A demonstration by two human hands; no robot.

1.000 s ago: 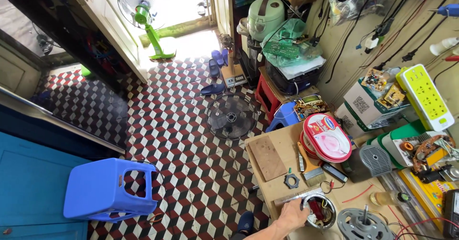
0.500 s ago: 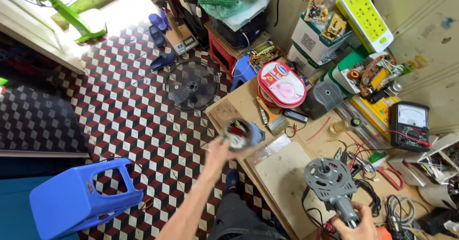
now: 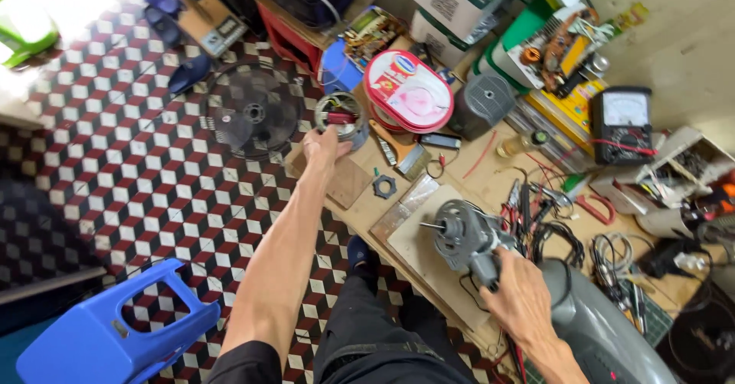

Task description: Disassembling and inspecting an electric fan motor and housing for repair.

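- Round motor stator point(image 3: 341, 116), one, metal ring with copper-red windings inside, gripped by left hand point(image 3: 325, 145) at its lower edge; fingers curled round the rim, ring sticking out above the fingertips.
- Held out at full arm's reach over the far left corner of the wooden workbench point(image 3: 429, 200), above the brown wooden block point(image 3: 340, 179).
- Grey fan motor point(image 3: 463, 235), one, shaft pointing left, clamped in right hand point(image 3: 522, 296); fingers closed round its rear neck, motor body protruding up-left of the fist.
- Sits over the pale board point(image 3: 429, 265) at the near bench edge, well apart from the stator.
- Grey plastic fan housing point(image 3: 605, 334), one, just right of the right hand.
- Black hex nut point(image 3: 384, 187), one, lying on the bench between the two hands.
- Red round tin point(image 3: 407, 91), one, just right of the stator, tilted.
- Grey ribbed motor cover point(image 3: 482, 104), one, beside the tin.
- Analogue multimeter point(image 3: 622, 124), one, further right, red lead trailing.
- Tangle of black and red wires point(image 3: 551, 235) beside the motor.
- Black fan grille point(image 3: 253, 112), one, flat on the checkered tile floor point(image 3: 115, 162), left of the stator.
- Blue plastic stool point(image 3: 115, 330), one, tipped over, bottom left.
- Own dark trousers point(image 3: 383, 338) visible at the bottom.
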